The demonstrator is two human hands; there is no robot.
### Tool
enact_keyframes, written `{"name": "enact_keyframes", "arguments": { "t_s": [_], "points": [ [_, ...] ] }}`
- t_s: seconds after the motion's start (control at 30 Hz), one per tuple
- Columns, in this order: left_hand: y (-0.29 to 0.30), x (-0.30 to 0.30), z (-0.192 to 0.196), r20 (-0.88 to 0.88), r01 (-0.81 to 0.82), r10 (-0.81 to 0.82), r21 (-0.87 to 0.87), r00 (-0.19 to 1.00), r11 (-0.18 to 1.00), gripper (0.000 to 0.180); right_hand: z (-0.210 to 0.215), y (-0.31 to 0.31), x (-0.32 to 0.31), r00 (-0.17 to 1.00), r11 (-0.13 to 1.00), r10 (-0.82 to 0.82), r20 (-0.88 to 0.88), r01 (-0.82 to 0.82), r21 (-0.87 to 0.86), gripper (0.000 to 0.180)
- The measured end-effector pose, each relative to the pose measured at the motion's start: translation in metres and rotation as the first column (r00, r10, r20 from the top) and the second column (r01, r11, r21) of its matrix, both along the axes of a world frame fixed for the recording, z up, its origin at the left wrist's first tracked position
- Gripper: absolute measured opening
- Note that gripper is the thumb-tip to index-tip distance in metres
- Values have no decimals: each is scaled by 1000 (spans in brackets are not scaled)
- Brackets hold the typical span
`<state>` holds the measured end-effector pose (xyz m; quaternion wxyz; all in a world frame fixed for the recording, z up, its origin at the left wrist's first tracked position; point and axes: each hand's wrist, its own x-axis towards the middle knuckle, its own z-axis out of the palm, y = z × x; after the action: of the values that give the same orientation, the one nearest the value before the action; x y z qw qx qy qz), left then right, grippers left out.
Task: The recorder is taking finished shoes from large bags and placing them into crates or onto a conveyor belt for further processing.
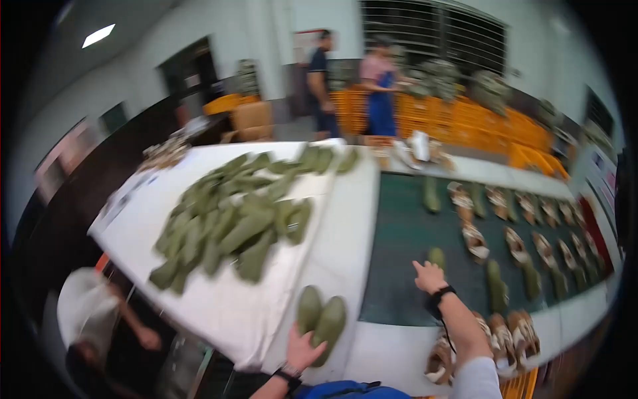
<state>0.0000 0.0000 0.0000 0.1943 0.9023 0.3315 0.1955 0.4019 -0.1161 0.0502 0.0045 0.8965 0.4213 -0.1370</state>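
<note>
In the lower middle, two olive-green foot-shaped forms (330,322) lie side by side on the white table; they look like shoe lasts. My left hand (302,349) is closed around the near end of the left form (309,304), its thumb pointing toward the other one. Over the dark green belt, my right hand (430,276) reaches forward with one digit stretched out to the left and clear of anything. Just beyond it, a green form (436,257) shows its far end; the hand hides the rest. Brown-and-white sandals (475,241) and more green forms (495,286) line the belt.
A large heap of green forms (246,219) covers a white cloth (206,299) on the left. Several sandals (502,342) stand near the belt's front edge. A person (100,319) sits at lower left; two people (380,86) stand behind, near orange crates (452,116).
</note>
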Motion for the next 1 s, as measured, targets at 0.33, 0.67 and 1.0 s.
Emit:
{"name": "enact_keyframes", "arguments": {
  "t_s": [0.33,0.67,1.0],
  "points": [
    [-35,-10,-23,88,-204,217,-136,972,970,48,-63,70,-279,596,540,766,-241,-395,743,35],
    [-61,-32,-21,345,42,-84,128,935,991,28,-63,34,-310,694,433,713,-105,-316,844,28],
    [-45,-9,-1,157,201,-204,32,966,979,59,-77,33,-290,779,680,568,-265,-263,684,37]
  ]
}}
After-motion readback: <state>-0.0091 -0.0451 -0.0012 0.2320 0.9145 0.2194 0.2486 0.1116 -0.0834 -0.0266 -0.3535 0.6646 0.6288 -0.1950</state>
